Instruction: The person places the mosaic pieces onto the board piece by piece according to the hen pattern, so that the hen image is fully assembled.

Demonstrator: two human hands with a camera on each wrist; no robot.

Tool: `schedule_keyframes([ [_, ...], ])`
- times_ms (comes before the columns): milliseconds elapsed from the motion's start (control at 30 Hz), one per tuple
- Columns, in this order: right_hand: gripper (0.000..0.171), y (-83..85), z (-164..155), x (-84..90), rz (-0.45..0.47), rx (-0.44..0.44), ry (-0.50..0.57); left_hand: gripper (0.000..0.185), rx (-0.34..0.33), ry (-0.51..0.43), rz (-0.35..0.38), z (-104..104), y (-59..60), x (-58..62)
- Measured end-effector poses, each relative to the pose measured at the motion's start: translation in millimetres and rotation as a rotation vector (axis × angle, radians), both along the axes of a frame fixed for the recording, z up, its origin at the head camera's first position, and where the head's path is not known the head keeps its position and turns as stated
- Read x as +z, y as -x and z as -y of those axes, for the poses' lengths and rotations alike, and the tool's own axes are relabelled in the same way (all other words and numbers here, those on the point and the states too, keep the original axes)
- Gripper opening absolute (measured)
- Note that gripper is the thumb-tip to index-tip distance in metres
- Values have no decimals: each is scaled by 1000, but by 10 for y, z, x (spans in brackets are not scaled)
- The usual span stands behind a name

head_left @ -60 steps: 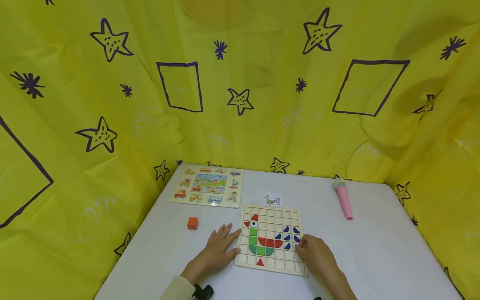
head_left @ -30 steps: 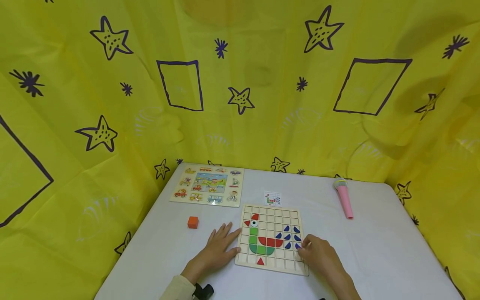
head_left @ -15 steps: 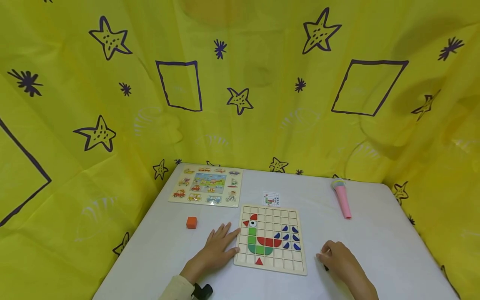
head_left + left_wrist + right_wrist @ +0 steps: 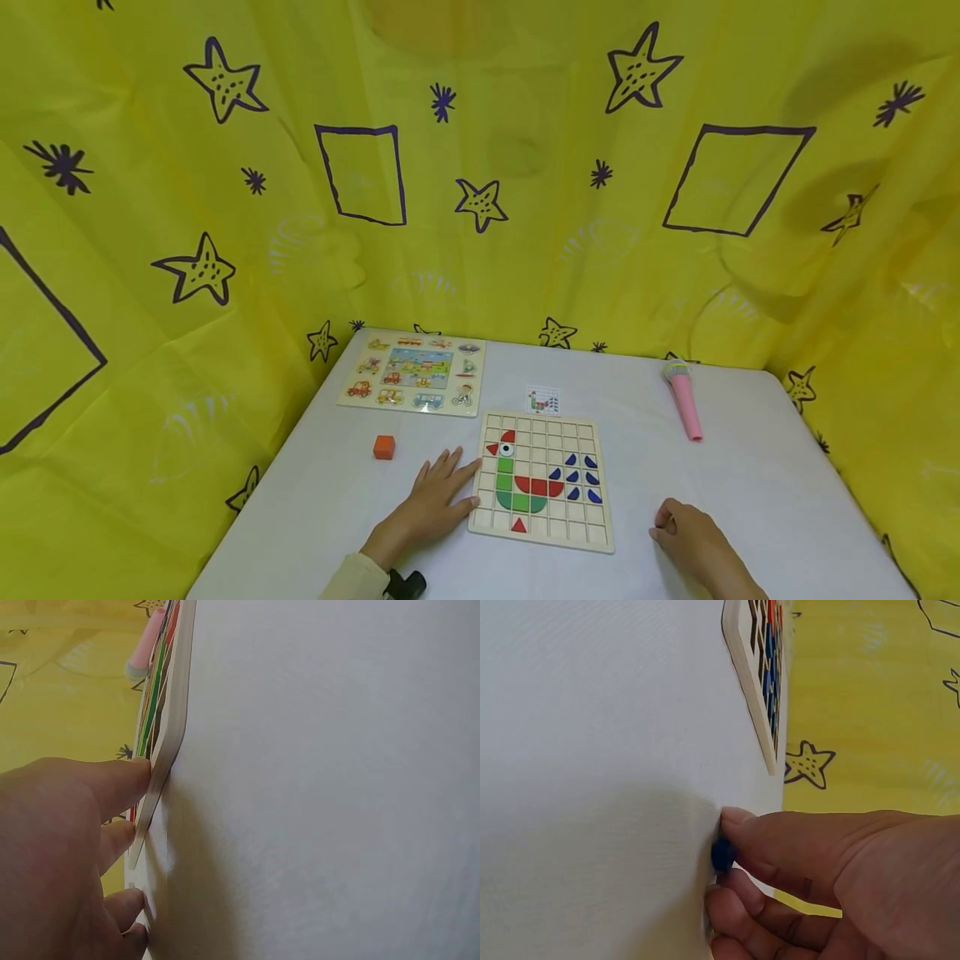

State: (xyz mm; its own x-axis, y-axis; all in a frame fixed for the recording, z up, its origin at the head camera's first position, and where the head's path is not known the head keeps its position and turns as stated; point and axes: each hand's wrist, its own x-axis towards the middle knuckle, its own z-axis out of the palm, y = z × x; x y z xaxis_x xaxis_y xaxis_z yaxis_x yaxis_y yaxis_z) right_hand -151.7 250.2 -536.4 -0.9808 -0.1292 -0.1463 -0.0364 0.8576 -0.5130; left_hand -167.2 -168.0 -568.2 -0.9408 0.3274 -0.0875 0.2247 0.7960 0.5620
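A wooden grid board (image 4: 540, 533) lies on the table, bearing a bird of red, green and white pieces, with several blue half-round pieces (image 4: 572, 476) at its right. My left hand (image 4: 427, 507) rests flat with fingers spread, thumb and index finger touching the board's left edge. Right of the board and apart from it, my right hand (image 4: 693, 537) is low over the table. The right wrist view shows its thumb and fingers pinching a small blue piece (image 4: 721, 855) at the tabletop; the head view hides this piece. A red triangle (image 4: 518, 525) sits near the board's front.
Behind the board lies a small picture card (image 4: 543, 401). A vehicle puzzle board (image 4: 417, 399) is at the back left, with an orange cube (image 4: 384, 447) in front. A pink toy microphone (image 4: 685, 404) lies at the back right. Yellow cloth (image 4: 480, 275) surrounds the table.
My right hand has left a blue piece in the board's right part, moved right and toward me, and now pinches another on the table. My left hand has stayed put.
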Motion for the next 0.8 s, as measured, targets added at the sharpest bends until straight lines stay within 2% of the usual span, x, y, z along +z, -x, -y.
schedule_keyframes([
  [267,6,-7,-42,-33,-17,-17,52,63,-8,7,-9,-7,-7,11],
  [533,8,3,-102,-34,-54,-35,45,62,-4,-9,-1,-16,-5,46],
  [800,14,-42,-136,-74,50,-71,-33,63,-1,-8,7,-27,-13,45],
])
